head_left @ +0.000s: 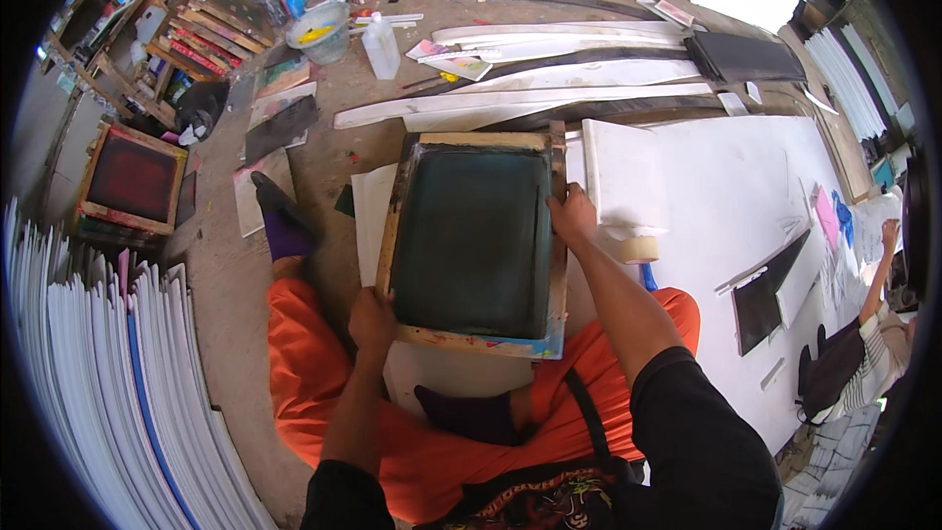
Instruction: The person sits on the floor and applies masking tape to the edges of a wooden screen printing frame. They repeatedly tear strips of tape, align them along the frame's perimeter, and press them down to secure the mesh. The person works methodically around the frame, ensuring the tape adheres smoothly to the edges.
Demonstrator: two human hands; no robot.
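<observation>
The dark-meshed rectangular wooden frame [473, 240] is clasped by both grips, left hand [373, 322] at its lower-left edge and right hand [573, 216] at its upper-right, seemingly for balance.

From the wearer's head, a fisheye view looks down and forward, close over the lap [417, 461].

Left fingers [384, 302], right fingers [561, 204] gripping wood-framed screen [471, 236]; tape roll [640, 250] at right.

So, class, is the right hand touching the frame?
Touching. The head view shows the right hand gripping the frame by its right side.
</observation>
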